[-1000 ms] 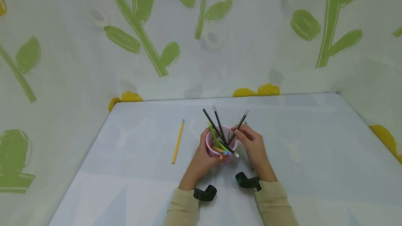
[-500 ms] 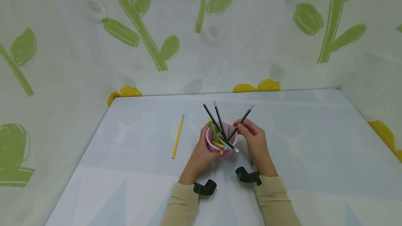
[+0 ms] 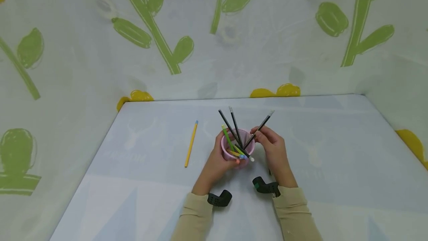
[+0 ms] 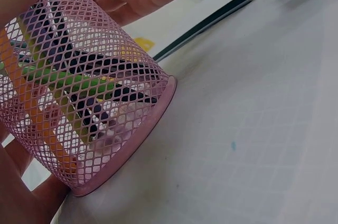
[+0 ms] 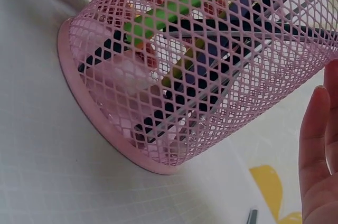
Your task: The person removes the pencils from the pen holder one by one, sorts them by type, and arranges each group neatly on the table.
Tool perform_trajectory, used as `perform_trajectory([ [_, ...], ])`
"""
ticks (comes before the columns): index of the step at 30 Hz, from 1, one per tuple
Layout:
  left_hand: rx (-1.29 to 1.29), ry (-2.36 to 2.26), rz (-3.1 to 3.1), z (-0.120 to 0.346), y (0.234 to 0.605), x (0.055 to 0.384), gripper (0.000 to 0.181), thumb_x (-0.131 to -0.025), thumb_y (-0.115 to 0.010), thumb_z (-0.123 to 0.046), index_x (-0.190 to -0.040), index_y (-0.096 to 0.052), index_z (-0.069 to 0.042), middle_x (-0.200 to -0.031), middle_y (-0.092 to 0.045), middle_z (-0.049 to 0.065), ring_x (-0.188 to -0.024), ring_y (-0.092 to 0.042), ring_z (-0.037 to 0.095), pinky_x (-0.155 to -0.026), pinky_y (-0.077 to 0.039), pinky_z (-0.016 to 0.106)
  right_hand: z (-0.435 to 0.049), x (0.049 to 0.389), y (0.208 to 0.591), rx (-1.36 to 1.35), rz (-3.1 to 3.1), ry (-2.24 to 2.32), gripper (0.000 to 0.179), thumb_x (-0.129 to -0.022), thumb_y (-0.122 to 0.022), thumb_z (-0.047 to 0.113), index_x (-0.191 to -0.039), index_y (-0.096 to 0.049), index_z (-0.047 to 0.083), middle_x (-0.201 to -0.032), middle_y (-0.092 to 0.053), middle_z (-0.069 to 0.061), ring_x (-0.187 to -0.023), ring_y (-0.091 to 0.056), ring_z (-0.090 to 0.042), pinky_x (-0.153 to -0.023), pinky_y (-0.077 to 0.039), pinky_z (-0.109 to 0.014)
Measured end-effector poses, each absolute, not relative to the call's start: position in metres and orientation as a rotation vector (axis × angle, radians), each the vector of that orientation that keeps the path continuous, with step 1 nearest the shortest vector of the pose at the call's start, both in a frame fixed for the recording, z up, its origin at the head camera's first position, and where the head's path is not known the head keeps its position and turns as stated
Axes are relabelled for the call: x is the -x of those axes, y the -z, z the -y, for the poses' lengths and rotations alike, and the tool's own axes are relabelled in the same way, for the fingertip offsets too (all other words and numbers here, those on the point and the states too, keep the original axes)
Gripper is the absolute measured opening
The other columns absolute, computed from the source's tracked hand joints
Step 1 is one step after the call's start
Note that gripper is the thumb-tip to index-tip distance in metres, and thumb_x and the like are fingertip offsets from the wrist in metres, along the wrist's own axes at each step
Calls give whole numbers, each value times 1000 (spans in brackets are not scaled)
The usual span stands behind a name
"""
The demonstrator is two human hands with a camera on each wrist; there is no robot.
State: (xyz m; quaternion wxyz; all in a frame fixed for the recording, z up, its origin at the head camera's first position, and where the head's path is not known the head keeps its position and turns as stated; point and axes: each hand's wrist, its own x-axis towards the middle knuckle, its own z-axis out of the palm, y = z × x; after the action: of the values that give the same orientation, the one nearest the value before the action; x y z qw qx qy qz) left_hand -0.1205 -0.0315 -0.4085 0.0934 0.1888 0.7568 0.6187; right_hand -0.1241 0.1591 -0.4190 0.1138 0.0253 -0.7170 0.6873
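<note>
In the head view, my left hand (image 3: 216,163) grips the side of a pink mesh pencil cup (image 3: 223,151). The left wrist view shows the cup's mesh wall (image 4: 113,34) and its solid base ring, tilted in that view. Several pencils stand in the cup, among them black ones and a green pencil (image 3: 226,135). My right hand (image 3: 275,151), at the cup's right rim, pinches a black pencil (image 3: 266,118) that leans out to the right with its lower end inside. Its fingertips are partly hidden in both wrist views.
A yellow pencil (image 3: 191,144) with a blue end lies on the white table (image 3: 143,181), left of the cup. Another black pencil (image 4: 203,26) lies on the table near the right hand, mostly hidden in the head view. A wall with painted plants (image 3: 267,55) rises behind.
The black pencil at my right hand leans further right than a second ago, and the right hand has shifted slightly right. The left hand stays on the cup. The head view has tilted slightly.
</note>
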Motion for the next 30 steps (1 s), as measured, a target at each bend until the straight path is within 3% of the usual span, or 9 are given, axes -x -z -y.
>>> perform_trajectory([
  [8, -556, -1843, -2233, 29, 417, 127, 93, -67, -78, -17, -136, -19, -35, -135, -37, 0, -123, -35, 27, -97, -32, 43, -164, 122, 415, -103, 1868, -2106, 32, -92, -49, 26, -106, -56, -1, -91, -61, -14, -74, -55, -23, -71, -47, -27],
  [15, -566, -1836, -2284, 29, 438, 136, 94, -63, -80, -30, -134, -19, -42, -131, -39, -8, -122, -36, 18, -94, -36, 40, -174, 123, 412, -72, 1427, -2347, 33, -93, -46, 19, -111, -45, -8, -87, -60, -16, -64, -53, -21, -59, -48, -24],
  [21, -557, -1826, -2260, 30, 428, 133, 95, -65, -79, -24, -136, -18, -36, -134, -36, -4, -123, -34, 21, -96, -34, 41, -186, 126, 417, 27, 1169, -2502, 30, -91, -51, 20, -111, -47, -3, -81, -57, -14, -66, -53, -19, -54, -47, -22],
  [30, -555, -1825, -2237, 31, 412, 125, 93, -68, -77, -15, -138, -18, -29, -134, -37, 1, -123, -34, 27, -96, -34, 41, -200, 127, 432, 332, 1389, -2579, 42, -90, -53, 27, -118, -49, -3, -78, -57, -4, -69, -51, -12, -54, -40, -19],
])
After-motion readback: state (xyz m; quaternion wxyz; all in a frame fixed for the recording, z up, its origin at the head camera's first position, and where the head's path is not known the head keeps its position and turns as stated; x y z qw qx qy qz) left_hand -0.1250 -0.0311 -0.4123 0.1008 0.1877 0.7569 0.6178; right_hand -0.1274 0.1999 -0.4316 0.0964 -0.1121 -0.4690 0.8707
